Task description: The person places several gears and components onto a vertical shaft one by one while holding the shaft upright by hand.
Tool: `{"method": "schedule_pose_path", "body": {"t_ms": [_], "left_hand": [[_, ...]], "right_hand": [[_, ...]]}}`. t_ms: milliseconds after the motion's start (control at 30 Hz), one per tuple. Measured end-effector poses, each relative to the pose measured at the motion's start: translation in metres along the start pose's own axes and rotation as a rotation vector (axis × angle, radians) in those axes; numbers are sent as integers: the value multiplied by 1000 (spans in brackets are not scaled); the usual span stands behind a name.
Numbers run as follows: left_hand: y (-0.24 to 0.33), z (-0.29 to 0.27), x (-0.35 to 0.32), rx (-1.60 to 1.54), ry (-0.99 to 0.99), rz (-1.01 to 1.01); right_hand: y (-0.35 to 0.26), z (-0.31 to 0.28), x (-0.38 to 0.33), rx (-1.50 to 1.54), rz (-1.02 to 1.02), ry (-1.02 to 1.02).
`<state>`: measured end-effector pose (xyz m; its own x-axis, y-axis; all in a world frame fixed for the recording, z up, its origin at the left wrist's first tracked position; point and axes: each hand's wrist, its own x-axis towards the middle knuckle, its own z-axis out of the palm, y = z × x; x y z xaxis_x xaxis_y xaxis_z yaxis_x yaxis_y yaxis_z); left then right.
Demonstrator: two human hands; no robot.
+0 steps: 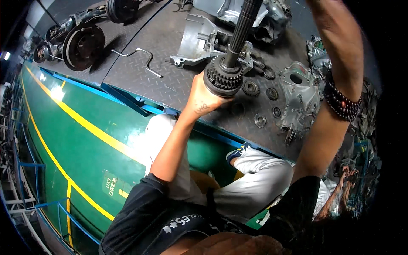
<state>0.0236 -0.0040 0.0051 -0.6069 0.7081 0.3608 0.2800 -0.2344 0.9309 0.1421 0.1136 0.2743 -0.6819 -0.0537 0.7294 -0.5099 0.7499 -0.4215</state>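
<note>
My left hand (205,97) is closed around the lower end of a gear shaft (225,76), gripping it at the stack of toothed gears and rings. The splined upper part of the shaft rises tilted to the right and runs out past the top edge. My right hand (335,34) is raised at the upper right, above a beaded bracelet. Its fingers lie beyond the picture, so whether it touches the shaft is hidden. Behind the gear shaft rests an open gearbox housing (193,40) with gears and shafts inside.
Several loose gears (250,88) lie on the steel-plate table (170,91). A silver casing cover (295,91) sits to their right. Farther left are a bent metal rod (148,59) and an axle with a brake disc (83,46). Another person's hands (347,176) show at right.
</note>
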Motion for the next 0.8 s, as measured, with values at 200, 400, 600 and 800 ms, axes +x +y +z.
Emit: {"method": "schedule_pose_path", "body": {"t_ms": [200, 400, 600, 800], "left_hand": [[-1, 0, -2, 23, 25, -25], [9, 3, 0, -2, 43, -38], [6, 3, 0, -49, 33, 1], [4, 2, 1, -49, 68, -3]], "right_hand": [[54, 22, -41, 84, 398, -287], [85, 63, -97, 315, 444, -292], [95, 82, -120, 558, 468, -172], [79, 101, -137, 479, 484, 27]]}}
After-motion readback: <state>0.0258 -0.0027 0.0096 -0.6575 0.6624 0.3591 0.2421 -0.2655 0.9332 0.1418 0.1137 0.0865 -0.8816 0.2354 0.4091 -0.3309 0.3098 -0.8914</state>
